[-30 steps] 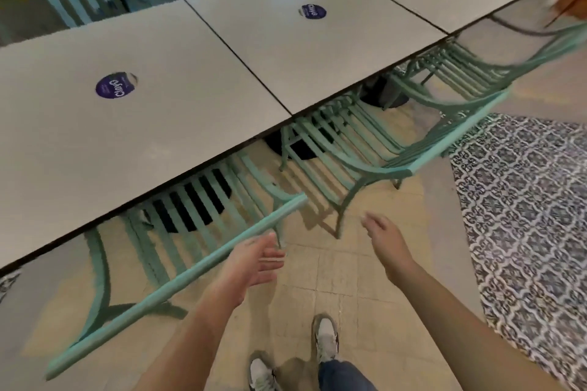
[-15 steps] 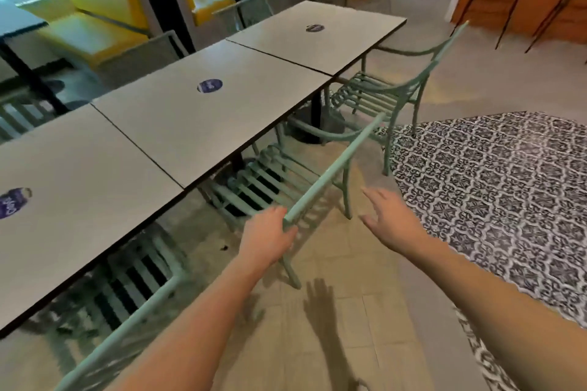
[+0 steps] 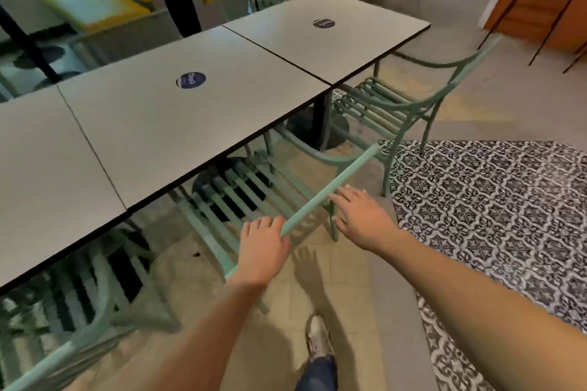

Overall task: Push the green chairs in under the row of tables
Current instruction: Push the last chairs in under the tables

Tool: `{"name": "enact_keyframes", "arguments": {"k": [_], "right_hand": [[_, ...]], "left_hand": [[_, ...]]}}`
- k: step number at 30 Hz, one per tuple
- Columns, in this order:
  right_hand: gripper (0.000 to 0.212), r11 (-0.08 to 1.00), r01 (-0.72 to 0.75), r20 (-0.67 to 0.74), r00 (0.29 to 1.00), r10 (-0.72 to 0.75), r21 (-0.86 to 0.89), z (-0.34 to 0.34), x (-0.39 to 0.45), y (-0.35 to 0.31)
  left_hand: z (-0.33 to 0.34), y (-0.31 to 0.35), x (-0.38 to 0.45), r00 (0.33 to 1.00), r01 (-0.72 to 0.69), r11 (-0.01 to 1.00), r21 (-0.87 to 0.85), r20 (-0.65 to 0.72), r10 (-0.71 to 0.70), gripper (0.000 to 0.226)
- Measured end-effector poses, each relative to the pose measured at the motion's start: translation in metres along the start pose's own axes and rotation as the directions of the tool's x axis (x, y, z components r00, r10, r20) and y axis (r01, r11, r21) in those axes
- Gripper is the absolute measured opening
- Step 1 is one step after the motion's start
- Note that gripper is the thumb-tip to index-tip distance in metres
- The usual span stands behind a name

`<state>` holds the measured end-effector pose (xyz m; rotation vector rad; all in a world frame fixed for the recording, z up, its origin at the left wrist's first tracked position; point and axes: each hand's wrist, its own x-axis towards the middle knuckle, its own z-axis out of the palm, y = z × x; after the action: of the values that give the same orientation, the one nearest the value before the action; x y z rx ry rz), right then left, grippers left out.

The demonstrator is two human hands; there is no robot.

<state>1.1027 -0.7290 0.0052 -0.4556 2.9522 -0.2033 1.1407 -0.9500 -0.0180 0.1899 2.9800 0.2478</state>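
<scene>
The middle chair (image 3: 254, 190) is met at its top rail (image 3: 330, 190), which runs diagonally from near-left to far-right, roughly parallel to the table (image 3: 178, 124) edge ahead. The rail's near end is gripped by the left hand (image 3: 262, 251); the right hand (image 3: 362, 216) is laid on it flat, fingers straight. The seat sits partly under the table, so the push is judged to go forward-left. On the round blue sticker (image 3: 191, 80), the writing cannot be read with confidence.

Dim indoor light, soft hand shadow on floor (image 3: 305, 267); edges blurred, wide-angle warp.
</scene>
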Motion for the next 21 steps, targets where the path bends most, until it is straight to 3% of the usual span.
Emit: {"name": "enact_keyframes", "arguments": {"k": [11, 14, 19, 21], "right_hand": [[0.070, 0.967, 0.256, 0.269, 0.932, -0.243, -0.015, 0.018, 0.104, 0.077], [0.051, 0.953, 0.303, 0.282, 0.914, -0.291, 0.000, 0.018, 0.126, 0.093], [0.056, 0.892, 0.441, 0.321, 0.862, -0.393, -0.093, 0.015, 0.149, 0.115], [0.047, 0.872, 0.482, 0.302, 0.846, -0.439, -0.083, 0.013, 0.152, 0.120]], "left_hand": [[0.036, 0.019, 0.054, 0.967, 0.224, 0.961, -0.162, 0.161, -0.198, 0.045], [0.036, 0.020, 0.057, 0.944, 0.290, 0.943, -0.163, 0.210, -0.254, 0.046], [0.039, 0.036, 0.057, 0.906, 0.415, 0.903, -0.109, 0.139, -0.400, 0.040], [0.038, 0.044, 0.059, 0.871, 0.488, 0.869, -0.083, 0.117, -0.477, 0.039]]}}
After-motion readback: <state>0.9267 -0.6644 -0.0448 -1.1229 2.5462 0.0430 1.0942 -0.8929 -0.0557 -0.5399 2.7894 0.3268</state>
